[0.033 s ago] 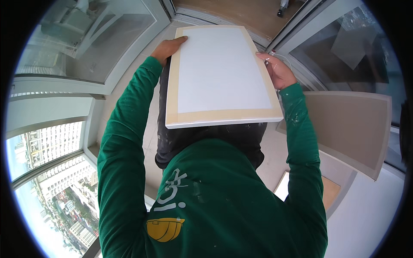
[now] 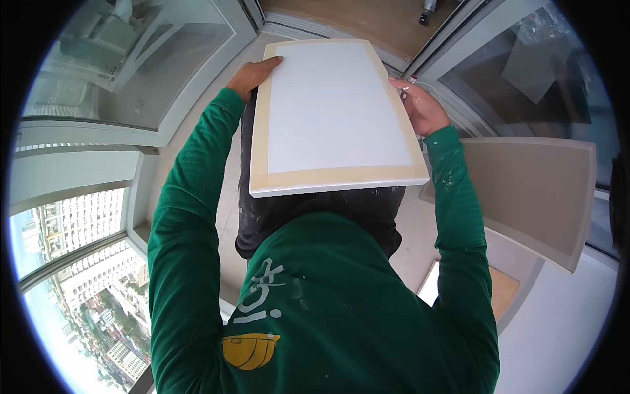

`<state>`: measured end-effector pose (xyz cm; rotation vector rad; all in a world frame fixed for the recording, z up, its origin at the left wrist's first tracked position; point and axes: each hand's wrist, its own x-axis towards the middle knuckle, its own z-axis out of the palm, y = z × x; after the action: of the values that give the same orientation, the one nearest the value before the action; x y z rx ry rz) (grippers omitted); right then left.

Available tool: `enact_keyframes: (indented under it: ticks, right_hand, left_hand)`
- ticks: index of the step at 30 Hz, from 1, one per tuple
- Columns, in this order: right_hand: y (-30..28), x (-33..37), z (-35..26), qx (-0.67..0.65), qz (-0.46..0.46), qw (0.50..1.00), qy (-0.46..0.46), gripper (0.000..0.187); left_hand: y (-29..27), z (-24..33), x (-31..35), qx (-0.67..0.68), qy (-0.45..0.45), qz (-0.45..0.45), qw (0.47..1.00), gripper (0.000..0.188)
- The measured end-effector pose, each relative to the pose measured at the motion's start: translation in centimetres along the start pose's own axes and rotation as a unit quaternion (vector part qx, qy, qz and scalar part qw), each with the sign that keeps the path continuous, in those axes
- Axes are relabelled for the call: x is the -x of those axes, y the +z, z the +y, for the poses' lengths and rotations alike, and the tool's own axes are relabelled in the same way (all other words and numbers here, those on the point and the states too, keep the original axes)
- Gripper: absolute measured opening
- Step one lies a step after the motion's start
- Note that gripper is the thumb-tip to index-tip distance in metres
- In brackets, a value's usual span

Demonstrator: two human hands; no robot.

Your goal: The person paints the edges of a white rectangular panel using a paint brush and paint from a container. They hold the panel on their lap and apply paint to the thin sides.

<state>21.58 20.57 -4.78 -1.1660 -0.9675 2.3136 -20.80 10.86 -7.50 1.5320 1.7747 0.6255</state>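
A flat white rectangular panel (image 2: 338, 108) with strips of cream masking tape along its borders lies across my lap, over my dark trousers (image 2: 308, 207). My left hand (image 2: 252, 77) grips its far left edge, the thumb resting on the taped border and the other fingers hidden beneath. On the opposite edge, my right hand (image 2: 422, 108) holds the panel with the thumb at the border; pale smears mark its fingers. Both forearms are in green sleeves, the right one spotted with white.
Glazed door panels stand at the upper left (image 2: 151, 79) and upper right (image 2: 525, 85). A greyish-beige board (image 2: 525, 190) leans at my right. Below it, a smaller tan board (image 2: 504, 292) lies low. A window (image 2: 79, 276) at my left looks onto tall buildings.
The panel and both hands sit very slightly further left in the picture. My grip on the panel is the same.
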Motion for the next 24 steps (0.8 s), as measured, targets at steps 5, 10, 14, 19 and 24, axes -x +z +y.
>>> enact_keyframes:
  ticks: [5, 10, 14, 19, 24]
  right_hand:
    - [-1.9, 0.1, 0.3, 0.023, 0.007, 0.998, 0.051, 0.061]
    - [-0.4, 2.6, 0.9, 0.092, 0.046, 0.994, -0.031, 0.106]
    - [0.3, 3.6, 0.5, 0.139, 0.05, 0.989, -0.026, 0.114]
    - [-1.3, 4.6, 0.4, 0.132, 0.034, 0.99, -0.034, 0.098]
    - [-5.1, 5.6, 1.2, 0.0, 0.043, 0.997, -0.06, 0.086]
  left_hand:
    - [-0.1, 1.0, -0.7, 0.174, -0.109, -0.007, 0.979, 0.05]
    - [0.8, 2.1, 0.1, 0.236, -0.119, 0.091, 0.96, 0.065]
    - [0.7, 3.7, 0.9, 0.304, -0.23, 0.119, 0.917, 0.07]
    - [0.7, 2.5, 1.4, 0.33, -0.216, 0.151, 0.906, 0.07]
    - [1.0, 4.3, 2.9, 0.328, -0.223, 0.206, 0.894, 0.068]
